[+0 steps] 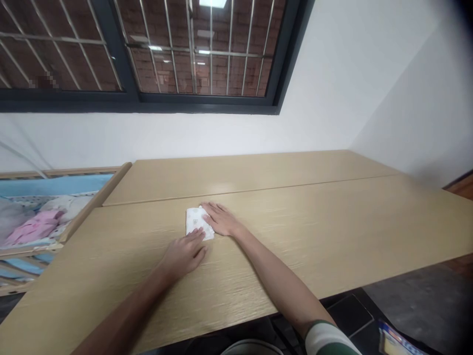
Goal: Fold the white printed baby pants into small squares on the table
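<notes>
Soft, fairly bright indoor light; lamp reflections [212, 3] glare in the window [125, 64], a faint sheen marks the table [295, 222]. The floor [421, 293] is dim, the view's upper right corner darkly blurred.

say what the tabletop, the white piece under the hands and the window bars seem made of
Tabletop: probably wood or wood-look laminate, satin; streaky grain and soft glare show.
White piece: matte paper or cloth, hard to tell; lies flat, faintly printed.
Window bars: likely metal, polished; bright highlights run along them.
</notes>
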Motion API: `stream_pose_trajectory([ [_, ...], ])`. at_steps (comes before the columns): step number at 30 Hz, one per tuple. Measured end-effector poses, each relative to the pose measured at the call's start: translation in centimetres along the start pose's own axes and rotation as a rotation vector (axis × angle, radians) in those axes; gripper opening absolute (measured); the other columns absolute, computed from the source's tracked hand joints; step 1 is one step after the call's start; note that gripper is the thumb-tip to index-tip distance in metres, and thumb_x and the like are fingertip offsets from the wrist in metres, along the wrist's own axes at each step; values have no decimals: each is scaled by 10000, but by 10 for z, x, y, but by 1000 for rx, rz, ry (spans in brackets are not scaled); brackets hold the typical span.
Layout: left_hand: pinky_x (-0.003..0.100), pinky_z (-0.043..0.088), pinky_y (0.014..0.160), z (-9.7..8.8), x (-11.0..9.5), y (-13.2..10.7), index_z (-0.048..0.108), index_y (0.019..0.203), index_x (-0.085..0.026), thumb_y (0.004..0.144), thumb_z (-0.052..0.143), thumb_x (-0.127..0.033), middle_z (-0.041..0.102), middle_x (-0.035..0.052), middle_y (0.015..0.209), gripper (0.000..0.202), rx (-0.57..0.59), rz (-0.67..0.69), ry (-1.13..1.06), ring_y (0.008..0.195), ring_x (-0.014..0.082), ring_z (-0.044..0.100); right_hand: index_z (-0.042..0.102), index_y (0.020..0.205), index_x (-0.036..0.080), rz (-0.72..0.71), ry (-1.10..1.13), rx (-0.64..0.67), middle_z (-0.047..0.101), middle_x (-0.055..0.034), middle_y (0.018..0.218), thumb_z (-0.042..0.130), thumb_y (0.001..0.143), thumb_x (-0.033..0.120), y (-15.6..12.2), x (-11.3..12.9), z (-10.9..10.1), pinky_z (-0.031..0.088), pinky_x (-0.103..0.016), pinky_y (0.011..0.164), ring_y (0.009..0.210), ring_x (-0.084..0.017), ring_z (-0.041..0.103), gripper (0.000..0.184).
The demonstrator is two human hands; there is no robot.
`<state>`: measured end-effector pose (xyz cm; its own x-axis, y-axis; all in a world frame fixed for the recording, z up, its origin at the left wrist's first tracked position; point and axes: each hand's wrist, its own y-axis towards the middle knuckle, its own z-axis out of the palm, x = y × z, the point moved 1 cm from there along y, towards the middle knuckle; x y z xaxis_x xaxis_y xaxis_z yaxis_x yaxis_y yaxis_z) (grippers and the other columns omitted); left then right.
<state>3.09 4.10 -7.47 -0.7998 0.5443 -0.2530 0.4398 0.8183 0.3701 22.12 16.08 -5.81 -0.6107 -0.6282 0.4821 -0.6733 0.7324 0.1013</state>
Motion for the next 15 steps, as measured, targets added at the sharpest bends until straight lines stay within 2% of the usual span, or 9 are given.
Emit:
stream_pose_trajectory([
  [3, 416, 563, 1025, -5, 3, 3, 664, 1260, -250, 1009, 471, -373, 703, 73, 1329, 339, -97, -105, -92, 1209, 249, 677, 263, 1641, 229, -31, 15, -49, 289, -73, 1687, 226, 1069, 604, -3, 1, 0, 162, -466, 1278, 1566, -258, 248, 685],
  [6, 426, 547, 973, -12, 8, 7, 680, 1094, -236, 997, 482, -382, 757, 73, 1129, 264, -204, -224, -82, 1064, 256, 699, 245, 1638, 185, -67, 43, -117, 356, -128, 1653, 292, 1071, 571, -5, 1, -2, 237, -470, 1253, 1526, -270, 336, 687],
  [9, 416, 531, 898, -19, 13, 9, 633, 974, -214, 975, 494, -394, 727, 79, 969, 228, -259, -343, -35, 951, 261, 678, 229, 1633, 152, -83, 62, -169, 431, -166, 1602, 336, 1072, 532, -6, 1, -3, 304, -472, 1218, 1470, -278, 418, 685],
  [12, 407, 511, 876, -20, 16, 9, 610, 968, -199, 969, 494, -417, 702, 89, 966, 247, -253, -430, 12, 939, 266, 660, 267, 1617, 160, -85, 55, -188, 483, -172, 1560, 359, 1072, 510, -6, 1, -3, 348, -477, 1184, 1421, -290, 473, 654],
  [15, 405, 487, 905, -19, 17, 9, 633, 990, -186, 976, 483, -431, 697, 113, 998, 287, -170, -470, 86, 992, 282, 651, 331, 1587, 161, -78, 33, -190, 512, -182, 1529, 376, 1068, 504, -6, 1, -2, 370, -476, 1159, 1402, -301, 490, 623],
])
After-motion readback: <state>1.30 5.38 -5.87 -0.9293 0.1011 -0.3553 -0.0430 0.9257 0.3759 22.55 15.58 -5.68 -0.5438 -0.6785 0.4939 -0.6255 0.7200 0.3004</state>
